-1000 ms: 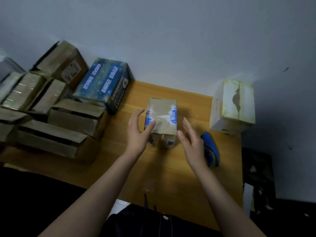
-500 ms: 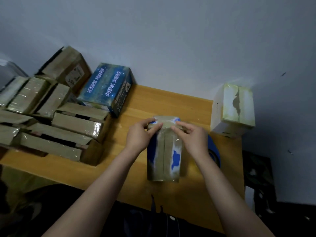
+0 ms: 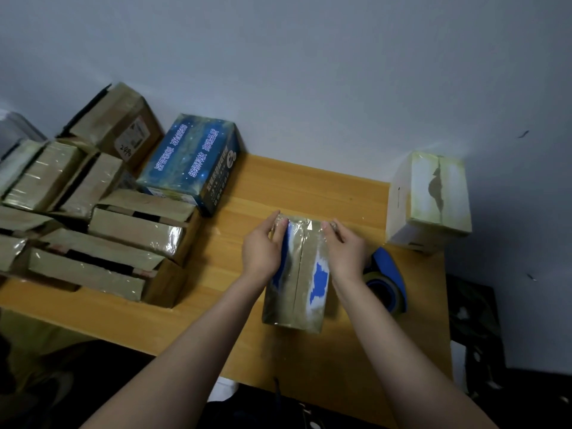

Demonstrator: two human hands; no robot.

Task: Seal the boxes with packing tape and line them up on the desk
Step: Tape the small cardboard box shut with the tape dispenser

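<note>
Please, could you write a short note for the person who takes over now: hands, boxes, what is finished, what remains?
Hands: left grip and right grip each hold the far end of the taped box, which lies on the desk.
The tape dispenser lies on the desk, right of that box.
Done: glossy tape covers this box's top seam.
Left to do: brown boxes piled at the left, some with gaping flaps, need tape; no tidy row shows yet.

Plain pale grey wall behind light wooden desk; dim light; dark floor at right.
</note>
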